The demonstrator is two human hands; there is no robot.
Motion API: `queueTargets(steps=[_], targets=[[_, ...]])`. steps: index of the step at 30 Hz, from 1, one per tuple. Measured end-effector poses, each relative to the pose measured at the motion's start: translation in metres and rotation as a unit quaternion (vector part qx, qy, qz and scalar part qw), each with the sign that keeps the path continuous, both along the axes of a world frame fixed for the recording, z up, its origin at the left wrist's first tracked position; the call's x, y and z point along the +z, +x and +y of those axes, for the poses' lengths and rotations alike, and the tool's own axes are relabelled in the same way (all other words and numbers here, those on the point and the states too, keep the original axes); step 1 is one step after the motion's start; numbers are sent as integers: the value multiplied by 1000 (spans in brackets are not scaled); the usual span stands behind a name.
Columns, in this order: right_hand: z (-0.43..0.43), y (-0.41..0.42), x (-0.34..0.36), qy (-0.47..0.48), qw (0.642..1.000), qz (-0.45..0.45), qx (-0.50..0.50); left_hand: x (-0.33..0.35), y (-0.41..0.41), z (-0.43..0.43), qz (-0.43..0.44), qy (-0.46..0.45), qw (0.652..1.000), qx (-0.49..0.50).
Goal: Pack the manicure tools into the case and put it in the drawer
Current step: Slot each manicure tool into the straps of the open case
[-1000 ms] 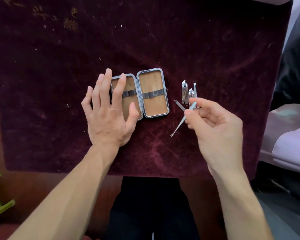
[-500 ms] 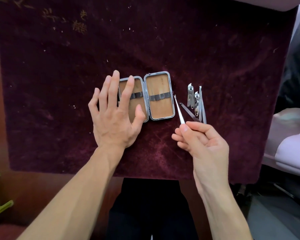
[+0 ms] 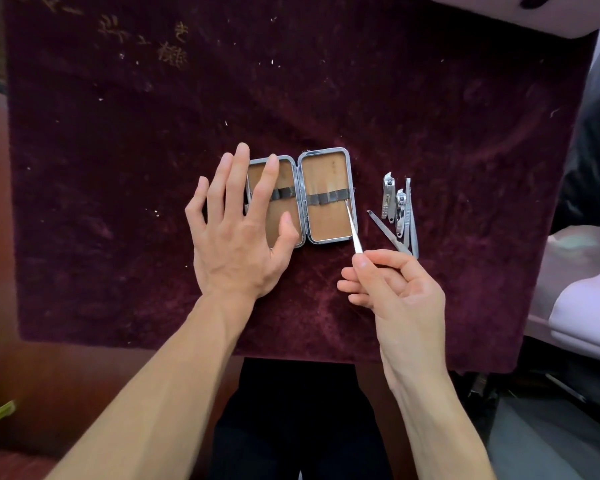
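so the right hand [image 3: 400,296] has swung the thin pick [image 3: 352,228] around, fingers pinched on its end, tip now poking at the elastic strap at the case [image 3: 326,195] half's 3 o'clock edge while the left hand [image 3: 238,230] lies flat, fingers released, on the other half — first tool's probably about to go in, others waiting on the table [image 3: 465,133].

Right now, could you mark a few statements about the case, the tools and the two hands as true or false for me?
1. The case lies open on the cloth. True.
2. The right hand holds a nail clipper. False: it pinches a thin pointed tool, its tip at the right half's elastic band.
3. The left hand rests on the case's left half. True.
4. All tools are packed. False: clippers, a file and others lie right of the case.
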State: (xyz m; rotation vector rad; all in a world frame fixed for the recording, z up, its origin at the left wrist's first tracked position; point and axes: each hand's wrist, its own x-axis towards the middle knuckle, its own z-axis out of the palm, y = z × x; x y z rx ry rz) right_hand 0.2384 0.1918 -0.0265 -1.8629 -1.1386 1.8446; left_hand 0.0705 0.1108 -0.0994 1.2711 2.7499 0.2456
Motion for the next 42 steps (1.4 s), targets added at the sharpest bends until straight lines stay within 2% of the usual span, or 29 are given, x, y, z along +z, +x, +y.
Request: queueTargets(steps=[8, 15, 26, 42], targets=[[3, 0, 1, 13, 1000, -20, 17, 0, 0, 0, 0, -2, 1000, 0], [4, -11, 3, 35, 999, -2, 20, -1, 0, 0, 3, -5, 1000, -1], [2, -14, -17, 21, 999, -38, 15, -2, 0, 0, 4, -9, 1000, -1], [7, -38, -26, 28, 999, -43, -4, -1, 0, 0, 4, -3, 1000, 0]])
